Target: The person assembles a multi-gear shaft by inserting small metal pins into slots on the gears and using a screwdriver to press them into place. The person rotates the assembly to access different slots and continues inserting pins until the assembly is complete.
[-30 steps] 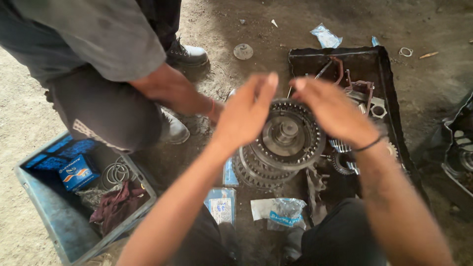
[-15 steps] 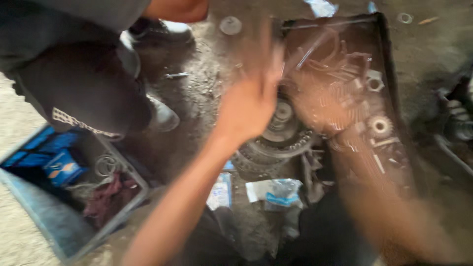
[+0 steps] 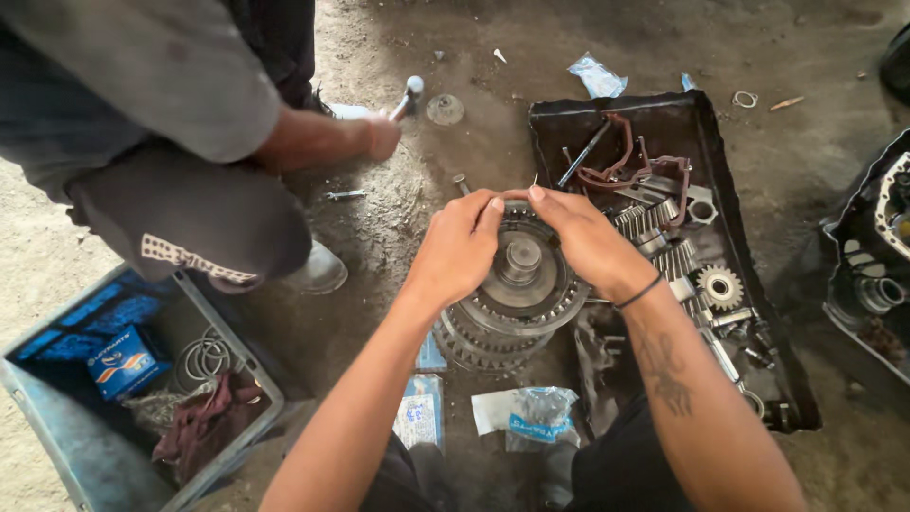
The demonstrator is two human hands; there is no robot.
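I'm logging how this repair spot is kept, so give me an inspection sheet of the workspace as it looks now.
Surface: bare dirt floor, dusty, scattered with small bits.
Job's things: round toothed drum assembly standing on the floor.
Clutter: black tray of gears and shafts; grey bin with a blue box, wire rings and a rag; plastic packets near the knees.
Hands: left hand and right hand both rest on the drum's top edge, fingertips meeting.
Cables: nothing seen.
Surroundings: a crouching co-worker's hand holds a hammer; housing at right.
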